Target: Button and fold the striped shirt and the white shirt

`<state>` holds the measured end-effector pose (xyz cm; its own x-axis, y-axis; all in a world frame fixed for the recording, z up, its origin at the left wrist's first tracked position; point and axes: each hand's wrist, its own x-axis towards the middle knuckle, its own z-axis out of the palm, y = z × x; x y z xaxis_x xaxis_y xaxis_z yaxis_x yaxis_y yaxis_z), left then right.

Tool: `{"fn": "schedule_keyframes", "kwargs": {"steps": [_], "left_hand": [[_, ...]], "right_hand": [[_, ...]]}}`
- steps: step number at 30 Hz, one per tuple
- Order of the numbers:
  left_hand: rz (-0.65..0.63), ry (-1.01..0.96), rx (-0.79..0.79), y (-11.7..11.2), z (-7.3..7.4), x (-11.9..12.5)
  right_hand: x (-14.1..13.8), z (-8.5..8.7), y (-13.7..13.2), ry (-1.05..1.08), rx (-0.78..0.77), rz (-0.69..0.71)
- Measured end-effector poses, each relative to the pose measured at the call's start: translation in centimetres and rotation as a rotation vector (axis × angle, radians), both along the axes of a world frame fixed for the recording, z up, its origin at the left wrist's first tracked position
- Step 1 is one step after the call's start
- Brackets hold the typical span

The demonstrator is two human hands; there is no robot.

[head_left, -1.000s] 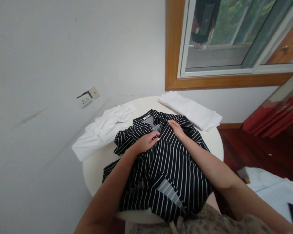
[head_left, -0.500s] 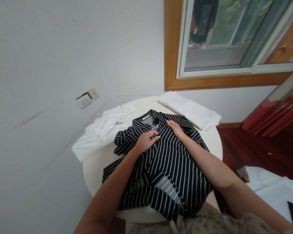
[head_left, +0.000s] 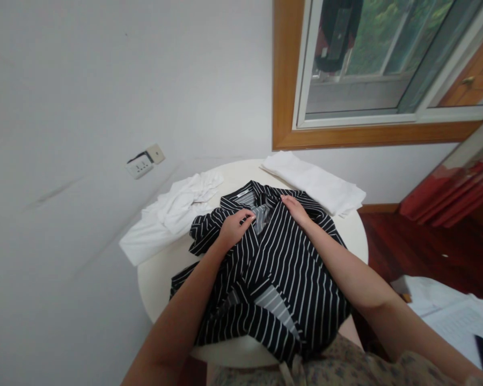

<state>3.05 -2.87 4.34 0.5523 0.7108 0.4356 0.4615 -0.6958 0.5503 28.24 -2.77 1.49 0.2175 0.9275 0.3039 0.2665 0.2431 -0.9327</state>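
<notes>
A black shirt with white stripes (head_left: 282, 279) lies spread on a round white table (head_left: 161, 279), collar toward the wall. My left hand (head_left: 234, 227) rests on the shirt's left front near the collar, fingers curled on the fabric edge. My right hand (head_left: 295, 209) lies on the right front near the collar, fingers pressed on the cloth. The grey striped inside of the shirt shows between the two hands.
A crumpled white garment (head_left: 173, 212) lies at the table's left and hangs over its edge. A folded white cloth (head_left: 314, 182) sits at the far right of the table. A wall socket (head_left: 144, 161) is on the left wall, a wood-framed window (head_left: 284, 80) behind.
Both hands have slid apart a little, left hand to the left and right hand to the right, opening the shirt front so more of the grey inside shows at the collar.
</notes>
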Motion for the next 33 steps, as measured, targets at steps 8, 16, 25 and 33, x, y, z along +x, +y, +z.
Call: {"fn": "schedule_keyframes", "kwargs": {"steps": [8, 16, 25, 33], "left_hand": [[0.127, 0.18, 0.106, -0.2, -1.2, 0.4], [0.335, 0.0, 0.14, 0.9, -1.1, -0.8], [0.524, -0.297, 0.041, 3.3, -2.0, -2.7], [0.389, -0.017, 0.122, 2.7, -2.0, -2.2]], "right_hand": [[-3.8, 6.8, -6.1, -0.656, 0.211, 0.287], [-6.6, 4.5, -6.6, -0.756, -0.021, 0.68], [-7.5, 1.4, -4.2, -0.442, 0.018, 0.478], [-6.8, -0.4, -1.7, -0.418, 0.177, 0.246]]}}
